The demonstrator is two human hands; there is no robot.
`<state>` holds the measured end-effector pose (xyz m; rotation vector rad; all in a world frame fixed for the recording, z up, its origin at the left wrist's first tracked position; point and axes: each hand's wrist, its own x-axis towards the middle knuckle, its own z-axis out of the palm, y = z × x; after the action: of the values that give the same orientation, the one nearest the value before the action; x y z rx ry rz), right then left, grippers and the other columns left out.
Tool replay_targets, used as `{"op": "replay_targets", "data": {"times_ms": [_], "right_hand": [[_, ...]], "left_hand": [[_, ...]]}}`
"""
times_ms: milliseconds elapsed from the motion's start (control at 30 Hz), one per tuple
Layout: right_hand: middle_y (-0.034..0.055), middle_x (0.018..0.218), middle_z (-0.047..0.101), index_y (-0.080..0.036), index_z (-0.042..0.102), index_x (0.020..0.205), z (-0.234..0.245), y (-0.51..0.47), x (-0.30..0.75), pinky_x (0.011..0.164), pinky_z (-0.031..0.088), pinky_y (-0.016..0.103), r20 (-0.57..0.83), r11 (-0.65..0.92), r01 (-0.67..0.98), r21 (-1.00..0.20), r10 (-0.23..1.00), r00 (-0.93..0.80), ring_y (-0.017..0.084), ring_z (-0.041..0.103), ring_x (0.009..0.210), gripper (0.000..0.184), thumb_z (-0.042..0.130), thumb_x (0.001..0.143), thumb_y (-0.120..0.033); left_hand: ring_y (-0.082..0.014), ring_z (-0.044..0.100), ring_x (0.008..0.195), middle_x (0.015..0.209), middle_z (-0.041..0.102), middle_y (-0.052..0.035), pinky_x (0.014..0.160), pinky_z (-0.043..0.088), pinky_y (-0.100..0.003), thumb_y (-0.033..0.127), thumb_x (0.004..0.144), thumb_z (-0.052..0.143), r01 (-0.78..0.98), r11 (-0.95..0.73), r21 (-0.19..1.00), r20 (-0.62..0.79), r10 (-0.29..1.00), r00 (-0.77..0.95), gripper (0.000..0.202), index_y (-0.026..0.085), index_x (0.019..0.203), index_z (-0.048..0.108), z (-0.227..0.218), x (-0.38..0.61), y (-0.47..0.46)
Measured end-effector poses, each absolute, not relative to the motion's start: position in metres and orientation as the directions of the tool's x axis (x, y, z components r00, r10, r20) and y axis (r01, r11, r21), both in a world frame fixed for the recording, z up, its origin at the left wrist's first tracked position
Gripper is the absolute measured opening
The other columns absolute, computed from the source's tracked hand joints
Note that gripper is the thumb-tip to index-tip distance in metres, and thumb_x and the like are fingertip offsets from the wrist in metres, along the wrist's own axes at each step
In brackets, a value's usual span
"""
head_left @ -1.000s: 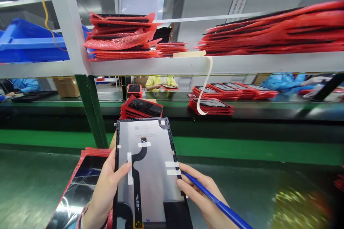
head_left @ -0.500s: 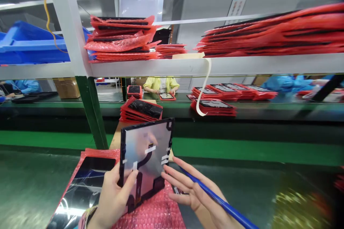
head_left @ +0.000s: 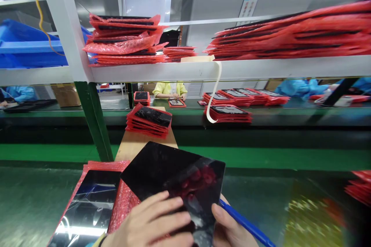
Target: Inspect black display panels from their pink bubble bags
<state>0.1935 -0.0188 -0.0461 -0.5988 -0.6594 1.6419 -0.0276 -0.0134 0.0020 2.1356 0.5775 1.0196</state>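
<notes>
Currently, black screen (head_left: 174,173) is held tilted over the worktop (head_left: 29,200), near ctr, glossy side showing. L hand (head_left: 150,224) spread on its face, fingers slightly apart; R hand (head_left: 233,228) pinching its right edge, thumb in front, w/ blue stick (head_left: 246,222) in same hand. 2nd screen (head_left: 89,197) near left on red bubble wrap (head_left: 106,165). Farther off, approx. ctr: red stack (head_left: 149,121) on wooden board (head_left: 131,146).
</notes>
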Motion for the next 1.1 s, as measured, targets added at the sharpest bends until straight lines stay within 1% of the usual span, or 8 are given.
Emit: {"op": "replay_targets", "data": {"times_ms": [133, 267, 367, 500, 700, 800, 933, 1100], "right_hand": [[0.0079, 0.103, 0.078, -0.029, 0.076, 0.099, -0.038, -0.022, 0.185, 0.083, 0.058, 0.043, 0.039, -0.055, -0.609, -0.791, 0.989, -0.141, 0.030, 0.074, 0.086, 0.036, 0.085, 0.067, -0.041], [0.0083, 0.108, 0.077, -0.031, 0.073, 0.110, -0.033, -0.024, 0.185, 0.086, 0.057, 0.046, 0.122, -0.002, -0.582, -0.813, 0.977, -0.174, 0.032, 0.074, 0.089, 0.046, 0.083, 0.067, -0.047], [0.0073, 0.107, 0.077, -0.033, 0.074, 0.108, -0.035, -0.025, 0.188, 0.079, 0.060, 0.045, 0.149, 0.037, -0.615, -0.788, 0.980, -0.131, 0.032, 0.075, 0.083, 0.046, 0.083, 0.065, -0.047], [0.0071, 0.101, 0.079, -0.033, 0.075, 0.108, -0.044, -0.027, 0.193, 0.073, 0.061, 0.042, 0.140, 0.089, -0.662, -0.745, 0.990, -0.025, 0.032, 0.074, 0.084, 0.047, 0.083, 0.065, -0.049], [0.0039, 0.079, 0.080, -0.032, 0.078, 0.081, -0.070, -0.022, 0.208, 0.072, 0.062, 0.043, 0.055, 0.088, -0.718, -0.690, 0.996, 0.069, 0.030, 0.075, 0.076, 0.026, 0.081, 0.066, -0.052], [0.0041, 0.082, 0.080, -0.033, 0.079, 0.079, -0.065, -0.018, 0.206, 0.068, 0.062, 0.042, 0.075, 0.035, -0.720, -0.694, 0.997, -0.023, 0.031, 0.076, 0.079, 0.023, 0.082, 0.065, -0.052], [0.0031, 0.093, 0.081, -0.037, 0.079, 0.088, -0.043, -0.018, 0.187, 0.074, 0.062, 0.036, 0.102, 0.015, -0.735, -0.678, 0.992, -0.074, 0.028, 0.076, 0.088, 0.022, 0.085, 0.067, -0.042], [0.0032, 0.087, 0.081, -0.034, 0.079, 0.091, -0.034, -0.019, 0.178, 0.070, 0.064, 0.034, 0.073, 0.029, -0.706, -0.708, 0.997, -0.032, 0.027, 0.077, 0.080, 0.028, 0.087, 0.065, -0.038]], "left_hand": [[-0.0325, 0.070, 0.105, 0.100, 0.078, -0.0089, 0.101, 0.050, -0.049, 0.011, 0.086, 0.065, -0.011, -0.737, 0.675, 0.620, 0.560, 0.549, 0.032, 0.030, 0.110, 0.076, -0.003, -0.027, -0.016], [-0.0212, 0.076, 0.084, 0.088, 0.080, -0.0047, 0.078, 0.059, -0.028, 0.001, 0.082, 0.063, 0.129, -0.837, 0.532, 0.817, 0.548, 0.181, 0.032, 0.025, 0.100, 0.074, -0.001, -0.026, -0.014], [-0.0132, 0.066, 0.058, 0.064, 0.071, 0.0013, 0.061, 0.053, -0.021, 0.011, 0.086, 0.061, 0.252, -0.648, 0.719, 0.684, 0.724, -0.090, 0.016, 0.024, 0.082, 0.070, 0.003, -0.023, -0.013], [-0.0092, 0.051, 0.041, 0.050, 0.058, 0.0052, 0.044, 0.042, -0.018, 0.038, 0.092, 0.058, 0.050, -0.301, 0.952, 0.305, 0.941, -0.146, 0.021, 0.023, 0.078, 0.059, 0.007, -0.024, -0.009], [-0.0100, 0.058, 0.062, 0.069, 0.057, 0.0048, 0.059, 0.053, -0.021, 0.039, 0.078, 0.077, -0.474, 0.002, 0.881, 0.061, 0.991, 0.118, 0.026, 0.021, 0.077, 0.058, 0.014, -0.030, 0.007], [-0.0094, 0.059, 0.065, 0.071, 0.058, 0.0047, 0.063, 0.052, -0.020, 0.033, 0.076, 0.079, -0.629, -0.039, 0.777, 0.069, 0.997, 0.023, 0.024, 0.021, 0.076, 0.059, 0.013, -0.028, 0.010], [-0.0109, 0.065, 0.074, 0.082, 0.064, 0.0034, 0.072, 0.052, -0.019, 0.034, 0.069, 0.084, -0.671, -0.165, 0.723, 0.043, 0.980, -0.195, 0.028, 0.022, 0.088, 0.066, 0.010, -0.024, 0.008], [-0.0180, 0.070, 0.082, 0.092, 0.070, -0.0013, 0.078, 0.054, -0.028, 0.029, 0.070, 0.083, -0.623, -0.122, 0.773, 0.020, 0.985, -0.169, 0.048, 0.026, 0.113, 0.063, 0.011, -0.021, -0.001]]}}
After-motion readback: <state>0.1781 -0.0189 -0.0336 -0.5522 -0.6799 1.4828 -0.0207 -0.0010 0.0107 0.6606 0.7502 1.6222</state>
